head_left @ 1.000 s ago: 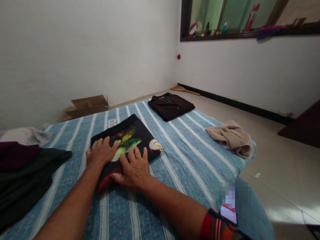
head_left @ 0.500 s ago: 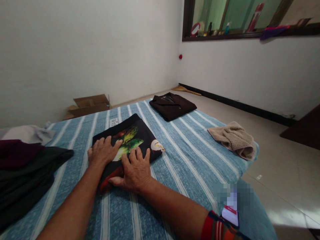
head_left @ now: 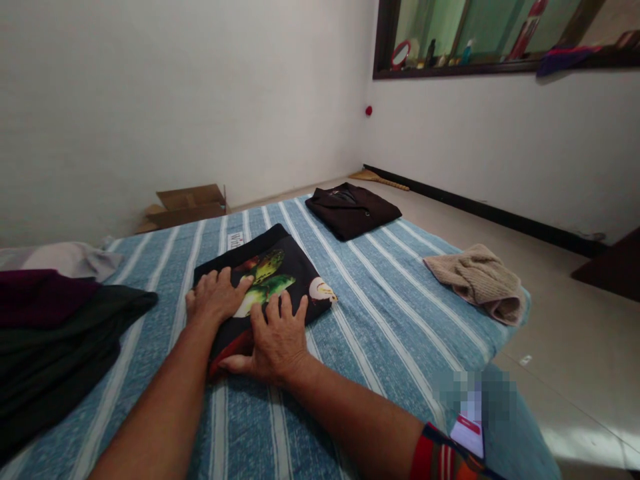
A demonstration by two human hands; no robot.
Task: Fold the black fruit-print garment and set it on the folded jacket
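Observation:
A folded black garment [head_left: 300, 267] with a colourful leaf-like print lies on the blue and white striped bed cover [head_left: 395, 313]. Flat on its left side rests my left hand [head_left: 217, 297], fingers spread. My right hand [head_left: 280, 333] presses on the near right part, fingers also apart and the thumb at the near edge. Neither hand grips the cloth. Beyond the garment, towards the far edge, lies a folded dark brown garment [head_left: 353, 210].
Dark green and maroon clothes [head_left: 65, 333] lie at the left. A beige towel [head_left: 477, 280] sits at the right corner, with a phone [head_left: 469, 433] below it. Behind the bed are an open cardboard box [head_left: 190, 203] and a broom [head_left: 377, 179] on the floor.
The whole view has shifted slightly, so things appear a little further right. Both hands stay on the black garment in nearly the same place.

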